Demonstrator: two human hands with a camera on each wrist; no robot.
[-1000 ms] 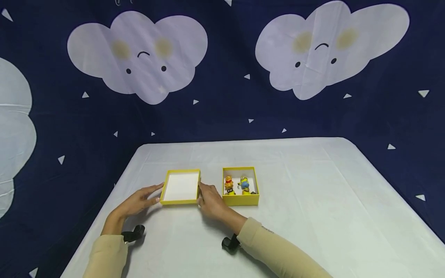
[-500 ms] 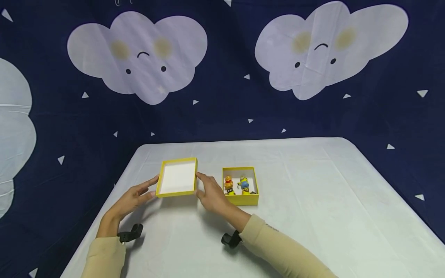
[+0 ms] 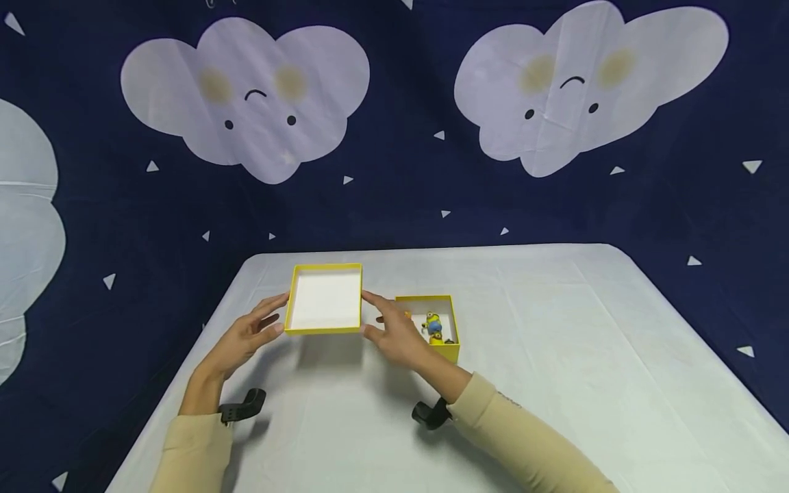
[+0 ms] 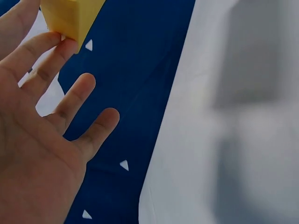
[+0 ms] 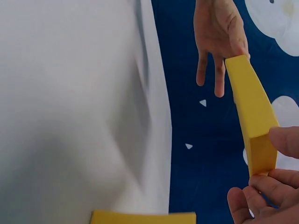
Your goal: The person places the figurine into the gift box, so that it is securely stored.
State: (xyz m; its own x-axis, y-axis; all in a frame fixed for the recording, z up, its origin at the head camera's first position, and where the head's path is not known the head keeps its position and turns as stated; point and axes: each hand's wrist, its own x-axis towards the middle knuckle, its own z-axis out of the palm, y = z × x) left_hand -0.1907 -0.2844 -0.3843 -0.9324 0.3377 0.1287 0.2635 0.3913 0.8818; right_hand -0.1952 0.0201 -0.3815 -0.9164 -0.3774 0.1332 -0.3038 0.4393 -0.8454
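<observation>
A square yellow box lid (image 3: 325,298), white inside, is held up off the table with its inner side facing the head camera. At its left side my left hand (image 3: 240,344) grips the edge with thumb and fingertips. The left wrist view shows two fingertips against the yellow wall (image 4: 65,21), the other fingers spread free. My right hand (image 3: 399,340) holds the opposite side; in the right wrist view its thumb and fingers pinch a lid corner (image 5: 262,151). Behind that hand stands the open yellow box (image 3: 446,352), partly hidden, with small toy figures (image 3: 433,323) inside.
A white cloth covers the table (image 3: 555,383). Behind it hangs a dark blue backdrop (image 3: 407,205) with white clouds and triangles. The yellow box (image 5: 142,218) also peeks in at the bottom of the right wrist view. Black cameras are strapped to both wrists.
Both hands have raised the lid from near the table, then shifted it slightly right. My right hand now covers part of the box. The box itself has stayed put.
</observation>
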